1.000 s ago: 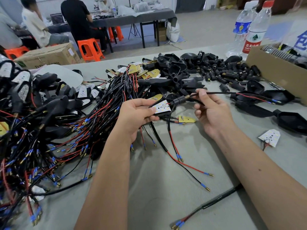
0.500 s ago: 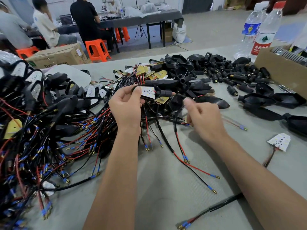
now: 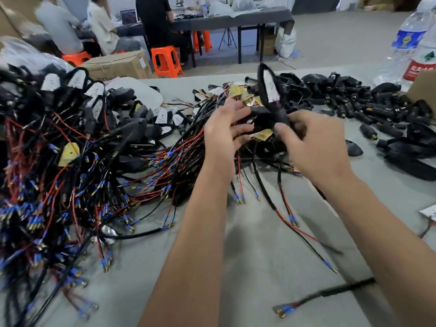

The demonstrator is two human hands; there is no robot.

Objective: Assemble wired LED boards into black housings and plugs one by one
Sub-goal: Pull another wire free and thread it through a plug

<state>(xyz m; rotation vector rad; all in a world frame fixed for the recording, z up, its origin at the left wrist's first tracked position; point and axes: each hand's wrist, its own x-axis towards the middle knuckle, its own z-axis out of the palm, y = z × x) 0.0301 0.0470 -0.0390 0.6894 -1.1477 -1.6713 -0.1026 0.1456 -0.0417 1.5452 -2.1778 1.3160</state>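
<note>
Both hands meet above the pile of wired LED boards [image 3: 238,97]. A black housing [image 3: 267,88] stands upright between them, its white LED board [image 3: 270,87] showing inside. My right hand [image 3: 313,142] pinches the black stem and plug below the housing. My left hand [image 3: 224,133] curls its fingers round the same stem from the left. Red and black wires with blue-sleeved gold tips [image 3: 292,220] hang down from the piece onto the grey table [image 3: 259,267].
Finished assemblies [image 3: 70,142] lie heaped at the left. Loose black plugs [image 3: 368,107] and empty housings [image 3: 410,147] cover the right. Water bottles [image 3: 405,46] and a cardboard box [image 3: 424,88] stand far right. A loose cable [image 3: 325,296] lies near the front. People sit beyond.
The white LED board my left hand held alone now sits in a black housing raised upright. My right hand came up to the stem, and both hands moved closer together.
</note>
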